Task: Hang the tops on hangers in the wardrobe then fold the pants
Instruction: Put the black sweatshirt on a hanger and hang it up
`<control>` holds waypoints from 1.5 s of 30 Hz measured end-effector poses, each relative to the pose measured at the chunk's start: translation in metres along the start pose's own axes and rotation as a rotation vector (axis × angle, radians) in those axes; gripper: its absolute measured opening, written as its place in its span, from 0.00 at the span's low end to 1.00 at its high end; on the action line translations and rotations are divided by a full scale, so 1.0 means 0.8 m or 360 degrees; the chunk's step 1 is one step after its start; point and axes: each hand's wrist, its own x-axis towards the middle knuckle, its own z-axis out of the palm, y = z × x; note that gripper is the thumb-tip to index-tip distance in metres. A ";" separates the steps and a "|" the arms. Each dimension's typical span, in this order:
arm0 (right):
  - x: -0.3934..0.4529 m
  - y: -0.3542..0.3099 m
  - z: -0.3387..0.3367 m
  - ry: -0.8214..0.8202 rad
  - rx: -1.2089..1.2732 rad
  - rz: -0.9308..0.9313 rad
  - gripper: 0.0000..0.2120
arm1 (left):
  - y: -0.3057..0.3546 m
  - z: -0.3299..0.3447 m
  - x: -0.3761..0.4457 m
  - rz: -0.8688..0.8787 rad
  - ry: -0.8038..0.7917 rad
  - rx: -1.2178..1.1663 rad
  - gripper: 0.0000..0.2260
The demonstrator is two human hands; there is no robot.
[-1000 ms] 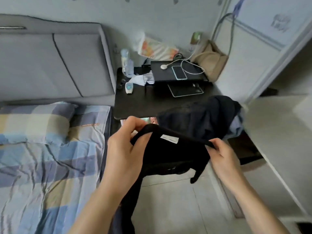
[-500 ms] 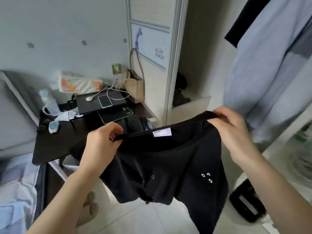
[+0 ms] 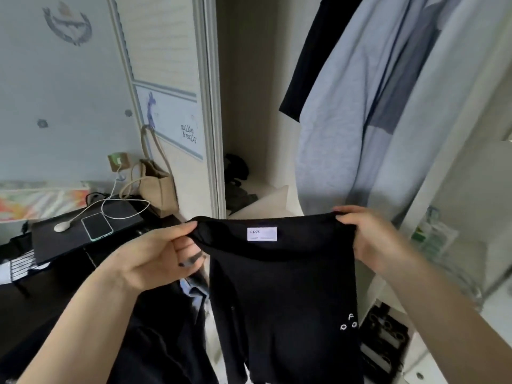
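Head view has the black top (image 3: 282, 286) stretched by its upper edge between both hands, white label (image 3: 261, 234) facing us, body hanging straight down. Left hand (image 3: 155, 256) pinches the left corner, fingers curled into the fabric; right hand (image 3: 371, 236) grips the right corner, knuckles up. Long axis runs hand to hand, level, just below the pale blue garment (image 3: 374, 115) hanging in the open wardrobe (image 3: 249, 79). Right hand sits nearer that hanging space; no hanger visible.
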 end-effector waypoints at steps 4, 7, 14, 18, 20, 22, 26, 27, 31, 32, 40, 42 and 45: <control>0.013 -0.004 0.006 -0.0088 -0.0283 -0.0096 0.04 | 0.056 0.000 0.030 0.0018 -0.0011 0.0169 0.04; 0.031 -0.001 0.030 0.0132 -0.0529 -0.0425 0.02 | 0.087 0.006 0.058 0.0409 0.0133 0.0515 0.14; 0.071 -0.034 0.099 0.0771 -0.1222 -0.0911 0.08 | 0.151 0.038 0.117 0.1350 0.0318 0.0798 0.16; 0.076 -0.062 0.128 0.0741 -0.1608 -0.0750 0.10 | 0.196 0.043 0.148 0.1661 0.0317 0.0959 0.16; 0.076 -0.073 0.144 0.0628 -0.1707 -0.0677 0.10 | 0.216 0.039 0.162 0.1720 0.0332 0.1021 0.15; 0.076 -0.080 0.155 0.0544 -0.1739 -0.0643 0.10 | 0.231 0.039 0.174 0.1764 0.0381 0.1093 0.14; 0.080 -0.104 0.171 0.0576 -0.1822 -0.0608 0.09 | 0.266 0.057 0.188 0.1988 0.0463 0.1287 0.13; 0.081 -0.115 0.174 0.0590 -0.1858 -0.0605 0.08 | 0.277 0.063 0.191 0.2035 0.0480 0.1342 0.13; 0.088 -0.183 0.188 0.0680 -0.1902 -0.0751 0.07 | 0.316 0.080 0.205 0.2102 0.0497 0.1446 0.13; 0.090 -0.204 0.193 0.0701 -0.1885 -0.0852 0.07 | 0.323 0.084 0.209 0.2116 0.0494 0.1463 0.13; 0.141 -0.404 0.211 0.1359 -0.2051 -0.1713 0.09 | 0.380 0.104 0.243 0.2176 0.0556 0.1490 0.14; 0.163 -0.453 0.204 0.1544 -0.2183 -0.1779 0.12 | 0.393 0.111 0.255 0.2184 0.0574 0.1500 0.14; 0.191 -0.519 0.191 0.1741 -0.2324 -0.1670 0.15 | 0.413 0.125 0.275 0.2188 0.0550 0.1485 0.14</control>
